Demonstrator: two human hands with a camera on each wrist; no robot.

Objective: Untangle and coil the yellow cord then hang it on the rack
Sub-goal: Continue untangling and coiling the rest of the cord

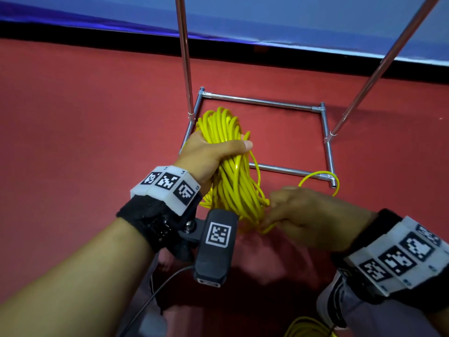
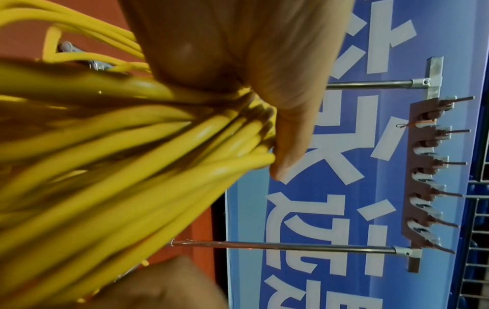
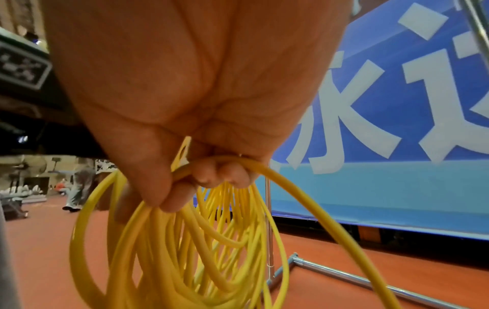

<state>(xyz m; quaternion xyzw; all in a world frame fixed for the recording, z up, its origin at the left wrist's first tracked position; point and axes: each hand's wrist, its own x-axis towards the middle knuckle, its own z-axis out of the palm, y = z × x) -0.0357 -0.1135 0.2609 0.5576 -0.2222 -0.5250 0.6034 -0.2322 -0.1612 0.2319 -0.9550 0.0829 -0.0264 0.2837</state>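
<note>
You've got a bright yellow cord (image 1: 228, 166). The rack (image 1: 262, 102) is shiny silver metal w/ a brown hook board (image 2: 420, 177). Floor (image 1: 73, 113) is red. The banner (image 3: 397, 104) is blue & light blue w/ white characters. Your wristbands (image 1: 167, 186) are white w/ black-&-white square codes.

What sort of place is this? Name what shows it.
Probably a large indoor hall or sports venue, though that is a guess. A red floor runs wide, a blue banner with big white characters lines its edge, and people stand far off.
</note>
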